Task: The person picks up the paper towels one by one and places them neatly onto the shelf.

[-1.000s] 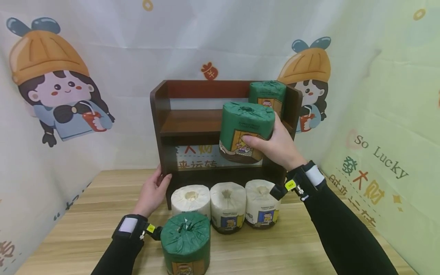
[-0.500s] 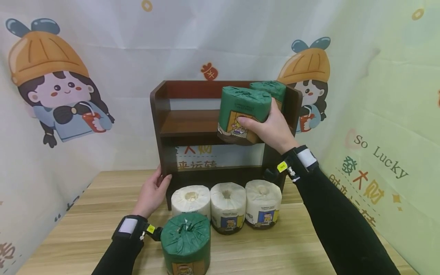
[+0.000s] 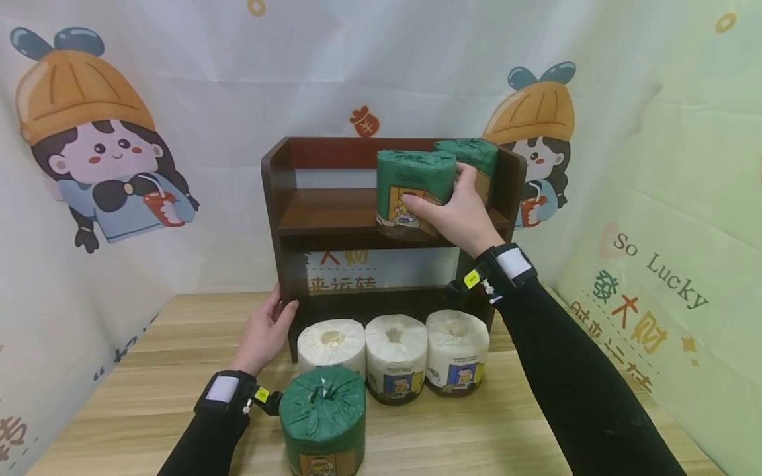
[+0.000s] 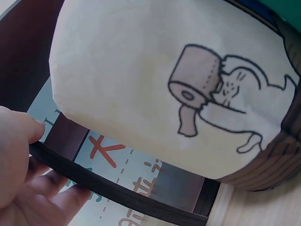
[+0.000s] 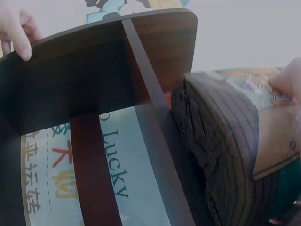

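My right hand (image 3: 463, 215) grips a green-wrapped toilet paper roll (image 3: 411, 173), thumb across its printed front. The roll is upright at the upper board of a dark brown wooden shelf (image 3: 270, 218); its brown underside shows in the right wrist view, close to the board. Whether it touches the board I cannot tell. Behind it, a second green roll (image 3: 481, 155) stands at the right end of that level, partly hidden. My left hand (image 3: 266, 334) holds the shelf's left side panel (image 4: 117, 186), its thumb on one face and fingers on the other.
Three white-wrapped toilet paper rolls (image 3: 395, 354) stand in a row before the shelf's lower part. Another green roll (image 3: 323, 410) stands nearer, in front of the left one, on the wooden table (image 3: 464, 436). A printed cloth backdrop (image 3: 238, 119) surrounds the table.
My right hand has raised the green roll and brought it slightly left and back to the upper board; its tilt has straightened. The left hand stays on the side panel.
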A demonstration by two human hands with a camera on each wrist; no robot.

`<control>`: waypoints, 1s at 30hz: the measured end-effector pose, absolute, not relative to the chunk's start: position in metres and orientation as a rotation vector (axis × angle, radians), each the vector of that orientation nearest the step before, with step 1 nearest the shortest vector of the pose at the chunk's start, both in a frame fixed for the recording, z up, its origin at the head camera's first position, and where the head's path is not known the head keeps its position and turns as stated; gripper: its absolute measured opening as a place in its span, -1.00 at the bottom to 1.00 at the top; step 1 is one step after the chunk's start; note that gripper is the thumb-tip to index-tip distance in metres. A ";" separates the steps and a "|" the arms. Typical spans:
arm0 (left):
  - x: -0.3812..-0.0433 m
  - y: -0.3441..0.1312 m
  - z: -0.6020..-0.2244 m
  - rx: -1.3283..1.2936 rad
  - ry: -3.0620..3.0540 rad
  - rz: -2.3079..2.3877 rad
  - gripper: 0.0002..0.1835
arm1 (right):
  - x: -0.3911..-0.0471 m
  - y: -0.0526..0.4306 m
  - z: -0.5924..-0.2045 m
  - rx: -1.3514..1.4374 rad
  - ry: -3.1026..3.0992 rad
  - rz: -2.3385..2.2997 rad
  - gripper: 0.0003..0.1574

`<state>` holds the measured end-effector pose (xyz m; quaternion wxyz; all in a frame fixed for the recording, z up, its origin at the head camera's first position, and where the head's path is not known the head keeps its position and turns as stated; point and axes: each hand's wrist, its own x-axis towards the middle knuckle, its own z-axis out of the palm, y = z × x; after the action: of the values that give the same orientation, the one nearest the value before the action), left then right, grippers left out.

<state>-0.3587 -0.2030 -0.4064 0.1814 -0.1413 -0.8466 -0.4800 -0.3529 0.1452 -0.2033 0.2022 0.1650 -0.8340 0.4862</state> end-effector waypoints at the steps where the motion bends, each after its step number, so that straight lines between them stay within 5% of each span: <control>1: -0.359 -0.203 -0.406 -0.399 -2.390 -1.354 -0.36 | -0.353 0.144 -0.203 0.440 -2.338 1.337 0.36; 9: -0.359 -0.203 -0.404 -0.420 -2.360 -1.327 -0.38 | -0.349 0.135 -0.202 0.251 -2.405 1.102 0.48; 30: -0.358 -0.204 -0.404 -0.406 -2.371 -1.330 -0.38 | -0.359 0.115 -0.218 0.106 -2.347 0.799 0.21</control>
<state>-0.3579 -0.2041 -0.4038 0.1953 -0.1449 -0.8459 -0.4747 -0.3592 0.1154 -0.2182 0.3242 0.0405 -0.8947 0.3047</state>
